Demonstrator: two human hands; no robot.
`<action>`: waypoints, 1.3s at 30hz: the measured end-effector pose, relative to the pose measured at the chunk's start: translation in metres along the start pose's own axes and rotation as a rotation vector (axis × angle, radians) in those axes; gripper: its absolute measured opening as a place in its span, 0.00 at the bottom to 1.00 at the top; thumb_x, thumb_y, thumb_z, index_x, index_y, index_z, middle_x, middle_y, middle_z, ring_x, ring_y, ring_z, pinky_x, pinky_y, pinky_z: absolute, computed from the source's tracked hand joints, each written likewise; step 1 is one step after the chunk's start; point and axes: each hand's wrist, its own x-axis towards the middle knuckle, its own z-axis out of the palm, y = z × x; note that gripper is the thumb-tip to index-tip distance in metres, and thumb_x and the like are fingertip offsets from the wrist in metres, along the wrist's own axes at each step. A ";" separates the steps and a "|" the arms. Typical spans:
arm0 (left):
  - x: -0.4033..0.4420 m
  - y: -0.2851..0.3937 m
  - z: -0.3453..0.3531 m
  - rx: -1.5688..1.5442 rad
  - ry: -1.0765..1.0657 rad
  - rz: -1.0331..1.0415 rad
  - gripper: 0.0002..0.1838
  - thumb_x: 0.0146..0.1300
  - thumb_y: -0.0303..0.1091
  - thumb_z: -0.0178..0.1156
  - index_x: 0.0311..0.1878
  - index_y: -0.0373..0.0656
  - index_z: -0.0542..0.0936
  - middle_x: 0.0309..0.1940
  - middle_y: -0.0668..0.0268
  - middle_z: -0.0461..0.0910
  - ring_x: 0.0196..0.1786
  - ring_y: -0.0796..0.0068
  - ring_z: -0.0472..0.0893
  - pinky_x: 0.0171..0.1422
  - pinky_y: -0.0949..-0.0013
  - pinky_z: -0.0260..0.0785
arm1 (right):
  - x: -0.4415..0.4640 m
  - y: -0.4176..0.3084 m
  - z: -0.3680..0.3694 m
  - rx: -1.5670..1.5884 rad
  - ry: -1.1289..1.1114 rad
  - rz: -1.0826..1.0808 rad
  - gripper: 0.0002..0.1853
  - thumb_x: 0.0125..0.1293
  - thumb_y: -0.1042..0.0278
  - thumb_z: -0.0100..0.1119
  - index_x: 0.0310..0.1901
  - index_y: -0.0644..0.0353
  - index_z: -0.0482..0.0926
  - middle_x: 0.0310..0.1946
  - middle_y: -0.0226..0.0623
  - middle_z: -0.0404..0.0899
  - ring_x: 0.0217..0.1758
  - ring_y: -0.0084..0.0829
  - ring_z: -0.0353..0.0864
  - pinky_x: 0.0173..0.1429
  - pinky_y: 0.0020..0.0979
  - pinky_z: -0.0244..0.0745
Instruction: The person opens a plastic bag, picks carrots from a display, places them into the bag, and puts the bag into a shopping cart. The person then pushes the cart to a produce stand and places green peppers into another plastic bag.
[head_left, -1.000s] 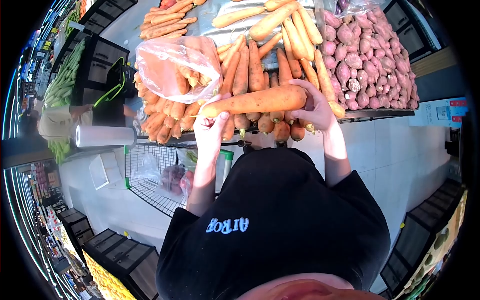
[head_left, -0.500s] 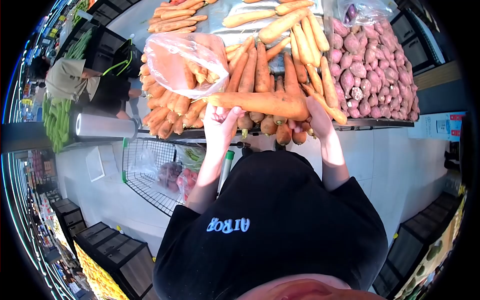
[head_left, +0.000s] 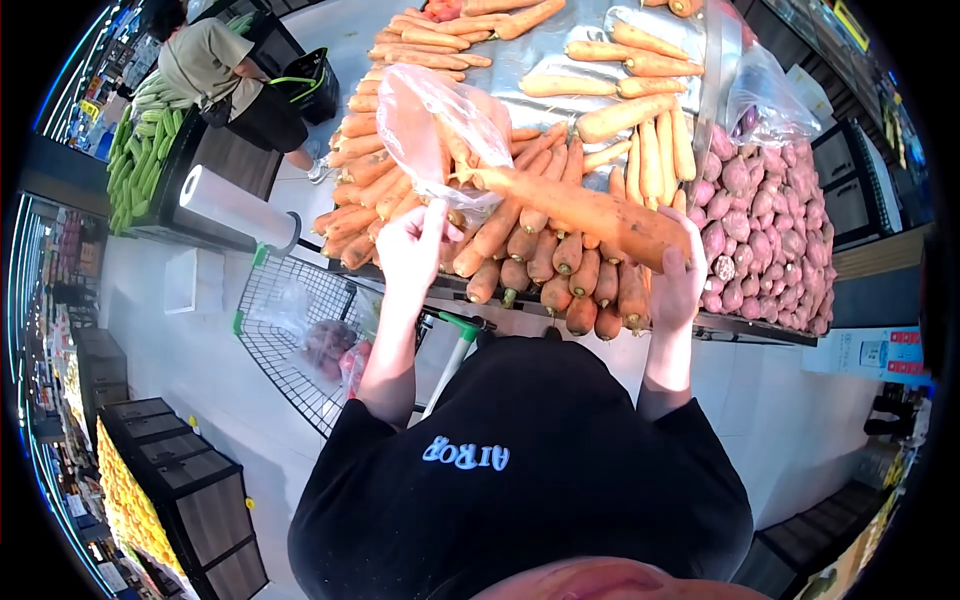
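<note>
A long, thick carrot (head_left: 590, 212) slants across in front of me above the carrot pile. My right hand (head_left: 680, 280) is closed around its broad end, thumb on the near side. Its narrow tip points left, at the mouth of a clear plastic bag (head_left: 425, 110) that lies on the pile with carrots inside. At the bag's near edge is my left hand (head_left: 410, 245), its thumb and fingers pinched together on the plastic. Below the held carrot, several loose carrots (head_left: 565, 255) lie with their stem ends toward me.
Purple sweet potatoes (head_left: 765, 230) are heaped to the right. On the left stand a roll of plastic bags (head_left: 235, 205) and a wire shopping cart (head_left: 290, 350) holding bagged produce. Beyond them a person (head_left: 225, 75) stands near a black basket (head_left: 310, 85) and green vegetables (head_left: 145, 160).
The carrot has tilted, its thick end lower and its tip now at the bag's mouth. My left hand has left the carrot's tip for the bag's edge. The view has shifted.
</note>
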 end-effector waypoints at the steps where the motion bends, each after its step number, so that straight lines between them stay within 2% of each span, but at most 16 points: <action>1: 0.006 0.004 -0.005 0.108 0.031 0.018 0.25 0.71 0.50 0.61 0.27 0.37 0.85 0.19 0.68 0.83 0.23 0.85 0.77 0.30 0.76 0.67 | 0.005 -0.001 0.004 -0.130 0.003 -0.078 0.22 0.67 0.71 0.56 0.61 0.70 0.73 0.58 0.43 0.75 0.60 0.34 0.78 0.61 0.35 0.78; 2: 0.011 0.009 -0.005 0.123 0.044 0.018 0.25 0.71 0.51 0.61 0.26 0.37 0.85 0.19 0.68 0.83 0.22 0.85 0.77 0.30 0.76 0.68 | 0.008 -0.002 0.010 -0.259 0.008 -0.157 0.22 0.67 0.71 0.57 0.61 0.70 0.73 0.58 0.43 0.75 0.60 0.34 0.78 0.63 0.35 0.77; 3: 0.016 0.012 -0.004 0.138 0.057 0.017 0.25 0.70 0.51 0.61 0.26 0.37 0.85 0.19 0.68 0.83 0.22 0.85 0.77 0.30 0.76 0.68 | 0.009 -0.011 0.022 -0.269 0.004 -0.127 0.24 0.64 0.72 0.62 0.61 0.71 0.74 0.57 0.44 0.76 0.60 0.33 0.78 0.65 0.34 0.73; 5: 0.020 0.029 -0.001 0.149 0.046 -0.055 0.26 0.69 0.53 0.63 0.26 0.38 0.84 0.18 0.69 0.82 0.22 0.84 0.77 0.31 0.75 0.70 | 0.012 -0.017 0.044 -0.277 -0.029 -0.176 0.24 0.62 0.74 0.64 0.60 0.70 0.74 0.57 0.44 0.77 0.60 0.32 0.78 0.65 0.34 0.73; 8: 0.023 0.033 0.006 0.204 0.066 0.034 0.23 0.69 0.51 0.63 0.28 0.39 0.85 0.18 0.69 0.82 0.21 0.84 0.77 0.31 0.75 0.70 | 0.018 -0.022 0.059 -0.369 -0.105 -0.246 0.26 0.59 0.77 0.69 0.60 0.70 0.74 0.54 0.44 0.80 0.58 0.32 0.79 0.62 0.33 0.74; 9: 0.026 0.030 0.005 0.279 0.057 0.028 0.21 0.69 0.47 0.63 0.30 0.38 0.84 0.18 0.70 0.82 0.21 0.84 0.77 0.31 0.76 0.69 | 0.021 -0.023 0.062 -0.416 -0.126 -0.270 0.26 0.59 0.77 0.69 0.60 0.70 0.74 0.53 0.44 0.80 0.57 0.31 0.79 0.62 0.32 0.74; 14: 0.031 0.018 -0.001 0.178 0.086 0.137 0.18 0.69 0.43 0.62 0.30 0.38 0.83 0.17 0.69 0.81 0.21 0.84 0.77 0.30 0.75 0.69 | 0.033 -0.033 0.074 -0.515 -0.146 -0.279 0.24 0.58 0.77 0.71 0.56 0.69 0.75 0.48 0.43 0.82 0.52 0.30 0.81 0.58 0.32 0.76; 18: 0.037 0.023 0.000 -0.001 0.021 0.145 0.17 0.69 0.41 0.61 0.28 0.38 0.81 0.17 0.69 0.80 0.20 0.83 0.77 0.30 0.75 0.69 | 0.055 -0.026 0.079 -0.858 -0.044 -0.595 0.26 0.57 0.74 0.74 0.57 0.65 0.75 0.49 0.46 0.81 0.52 0.38 0.82 0.57 0.35 0.77; 19: 0.040 0.022 0.001 0.008 0.019 0.161 0.16 0.69 0.40 0.61 0.28 0.38 0.81 0.17 0.69 0.80 0.20 0.83 0.76 0.30 0.75 0.69 | 0.059 -0.027 0.085 -0.903 -0.012 -0.626 0.28 0.55 0.73 0.76 0.57 0.64 0.76 0.50 0.47 0.80 0.53 0.43 0.82 0.58 0.37 0.78; 22: 0.047 0.016 0.004 0.019 0.010 0.194 0.16 0.68 0.39 0.60 0.27 0.38 0.81 0.16 0.68 0.80 0.20 0.82 0.76 0.29 0.74 0.68 | 0.061 -0.025 0.094 -0.898 0.003 -0.668 0.27 0.57 0.76 0.74 0.59 0.66 0.75 0.54 0.45 0.81 0.58 0.38 0.80 0.65 0.36 0.73; 28: 0.048 0.009 0.002 0.030 -0.029 0.197 0.15 0.69 0.36 0.57 0.27 0.39 0.81 0.16 0.69 0.79 0.20 0.81 0.75 0.29 0.73 0.68 | 0.054 -0.035 0.113 -0.690 -0.101 -0.635 0.27 0.56 0.76 0.74 0.57 0.68 0.75 0.53 0.48 0.81 0.58 0.42 0.80 0.64 0.36 0.74; 31: 0.044 0.014 0.002 -0.025 -0.037 0.182 0.16 0.70 0.34 0.54 0.26 0.38 0.80 0.17 0.68 0.79 0.22 0.80 0.76 0.32 0.72 0.69 | 0.059 -0.038 0.133 -0.704 -0.155 -0.757 0.29 0.54 0.70 0.78 0.56 0.65 0.77 0.49 0.48 0.81 0.52 0.42 0.83 0.57 0.35 0.77; 34: 0.046 0.009 0.002 -0.146 -0.018 0.198 0.17 0.72 0.32 0.50 0.26 0.37 0.79 0.18 0.66 0.79 0.24 0.78 0.77 0.34 0.71 0.70 | 0.056 -0.027 0.160 -0.591 -0.220 -0.631 0.31 0.52 0.75 0.77 0.58 0.65 0.75 0.52 0.47 0.80 0.55 0.43 0.81 0.61 0.37 0.76; 35: 0.048 0.008 0.000 -0.163 -0.007 0.194 0.18 0.72 0.32 0.49 0.26 0.36 0.78 0.19 0.65 0.78 0.25 0.77 0.77 0.35 0.70 0.70 | 0.065 -0.009 0.161 -0.711 -0.243 -0.722 0.31 0.53 0.70 0.78 0.59 0.63 0.75 0.54 0.47 0.79 0.56 0.44 0.81 0.61 0.39 0.75; 39: 0.049 0.008 -0.002 -0.197 0.000 0.217 0.19 0.73 0.31 0.47 0.25 0.34 0.76 0.18 0.64 0.76 0.25 0.75 0.75 0.35 0.70 0.70 | 0.085 0.023 0.189 -0.891 -0.287 -0.787 0.28 0.57 0.60 0.75 0.57 0.60 0.76 0.56 0.42 0.78 0.56 0.43 0.79 0.60 0.42 0.75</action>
